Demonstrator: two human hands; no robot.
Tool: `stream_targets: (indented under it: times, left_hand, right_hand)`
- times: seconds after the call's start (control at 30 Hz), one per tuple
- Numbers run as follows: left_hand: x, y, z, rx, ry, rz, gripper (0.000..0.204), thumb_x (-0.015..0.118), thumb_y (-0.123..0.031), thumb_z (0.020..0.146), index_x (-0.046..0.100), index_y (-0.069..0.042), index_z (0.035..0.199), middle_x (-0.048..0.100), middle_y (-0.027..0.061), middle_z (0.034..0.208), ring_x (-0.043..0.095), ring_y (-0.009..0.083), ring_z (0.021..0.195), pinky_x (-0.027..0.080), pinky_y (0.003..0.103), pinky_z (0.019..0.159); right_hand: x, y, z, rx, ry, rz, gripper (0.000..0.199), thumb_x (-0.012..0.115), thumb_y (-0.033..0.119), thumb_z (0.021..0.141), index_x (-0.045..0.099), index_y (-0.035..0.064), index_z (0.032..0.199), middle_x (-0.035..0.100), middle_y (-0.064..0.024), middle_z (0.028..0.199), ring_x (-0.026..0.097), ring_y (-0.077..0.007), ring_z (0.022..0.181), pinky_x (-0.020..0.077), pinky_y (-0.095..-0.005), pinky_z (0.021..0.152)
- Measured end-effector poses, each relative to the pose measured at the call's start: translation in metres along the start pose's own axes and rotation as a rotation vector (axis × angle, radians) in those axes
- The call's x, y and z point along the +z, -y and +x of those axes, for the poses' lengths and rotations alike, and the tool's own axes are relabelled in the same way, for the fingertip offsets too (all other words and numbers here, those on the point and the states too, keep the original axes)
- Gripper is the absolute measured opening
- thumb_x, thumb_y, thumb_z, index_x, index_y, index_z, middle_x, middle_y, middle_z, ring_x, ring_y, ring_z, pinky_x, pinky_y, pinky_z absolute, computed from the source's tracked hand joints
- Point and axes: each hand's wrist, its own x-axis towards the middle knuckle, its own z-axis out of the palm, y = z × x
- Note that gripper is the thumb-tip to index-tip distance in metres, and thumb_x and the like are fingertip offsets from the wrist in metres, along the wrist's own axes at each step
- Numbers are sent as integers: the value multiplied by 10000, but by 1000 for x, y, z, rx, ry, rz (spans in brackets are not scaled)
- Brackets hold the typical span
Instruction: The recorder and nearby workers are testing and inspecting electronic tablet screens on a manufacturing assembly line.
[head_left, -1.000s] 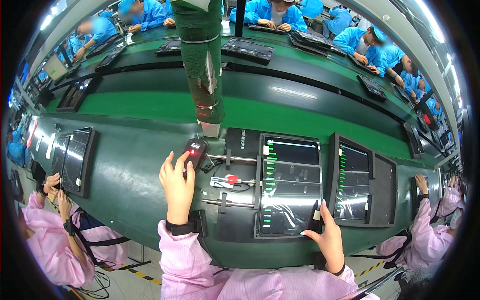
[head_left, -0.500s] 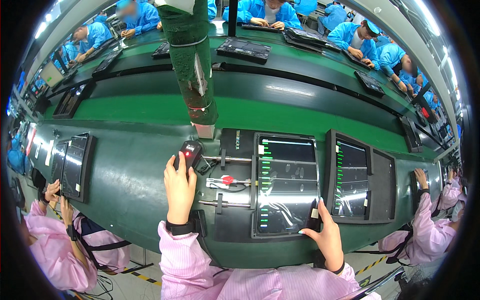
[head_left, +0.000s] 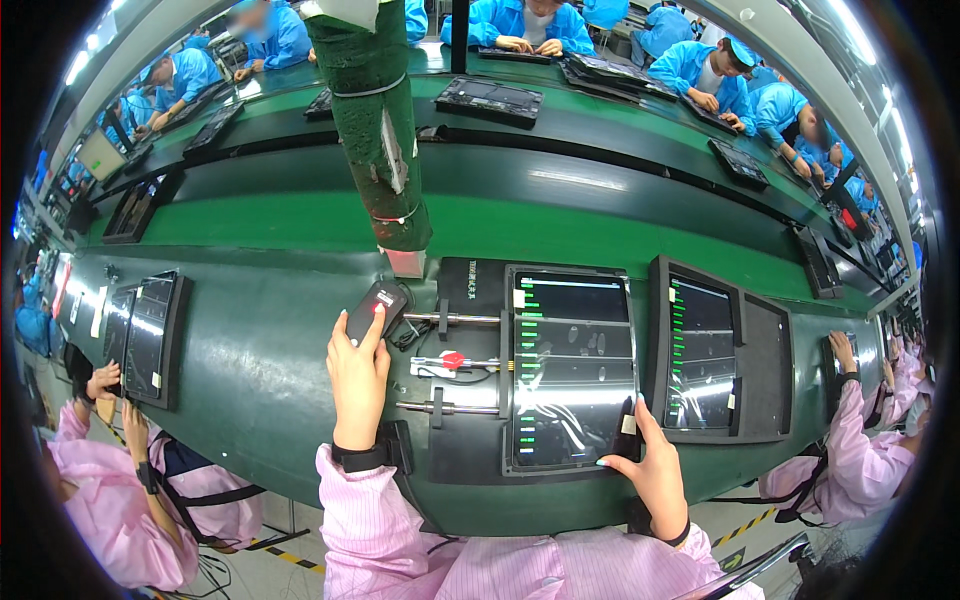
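My left hand point(head_left: 358, 375) reaches over a black mouse-shaped device point(head_left: 374, 310), one fingertip resting by its small red light. Its fingers are stretched and do not wrap around the device. My right hand point(head_left: 655, 470) is spread at the lower right corner of a dark glass display panel point(head_left: 575, 385), thumb at the bottom edge and a finger along the right side. The panel is lit, with green marks down its left side. A dark strip with a pale label lies at that corner. Metal rods and a red-topped connector point(head_left: 453, 360) sit left of the panel.
A second lit panel point(head_left: 700, 350) lies right, in a black foam tray point(head_left: 765, 370). Another tray with a panel point(head_left: 150, 330) is at the left, by a co-worker's hands. A green-wrapped post point(head_left: 370, 130) rises behind the device. Beyond runs a green conveyor point(head_left: 560, 230), then people in blue.
A left-hand fingertip has shifted from beside the red light onto it. My right hand keeps its place at the panel's corner. The view has moved very slightly.
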Motion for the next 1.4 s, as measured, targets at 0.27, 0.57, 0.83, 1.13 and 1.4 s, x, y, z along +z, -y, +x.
stream_targets:
  times: [0.27,0.57,0.83,1.13,1.4]
  left_hand:
    - [1,-1,-2,-117,1,-31,593,617,-199,847,428,-173,1408,439,261,1160,493,406,1048,415,472,913]
    - [11,4,-5,-122,12,-55,645,575,-223,871,329,-9,1427,424,272,1266,467,406,1102,387,488,952]
    - [-15,-21,2,156,-160,44,489,612,-219,865,504,-90,1325,419,164,1386,446,346,1199,328,510,1030]
    - [-21,-51,-3,468,113,-327,281,651,-181,855,650,-154,1135,562,81,1183,512,273,1075,374,426,970]
    - [-29,-45,6,436,154,-400,208,686,-176,811,599,-109,987,504,120,1253,489,322,1134,370,423,984]
  right_hand:
    - [1,0,0,7,-5,6,944,861,198,606,384,27,1403,584,-263,1163,586,-402,1071,496,-404,874]
    - [0,-1,0,8,13,-3,945,861,229,611,385,25,1402,567,-244,1234,545,-420,1142,470,-421,932]
    - [-8,1,0,-24,123,43,1079,827,213,697,116,-41,1467,471,-316,1321,465,-425,1245,388,-413,1024]
    - [-31,-4,26,8,209,-18,1092,717,268,829,-115,-41,1465,358,-378,1390,270,-454,1376,176,-471,1119]
    - [-16,-1,38,12,201,85,997,672,287,863,-41,-33,1482,412,-366,1347,312,-443,1344,195,-467,1110]
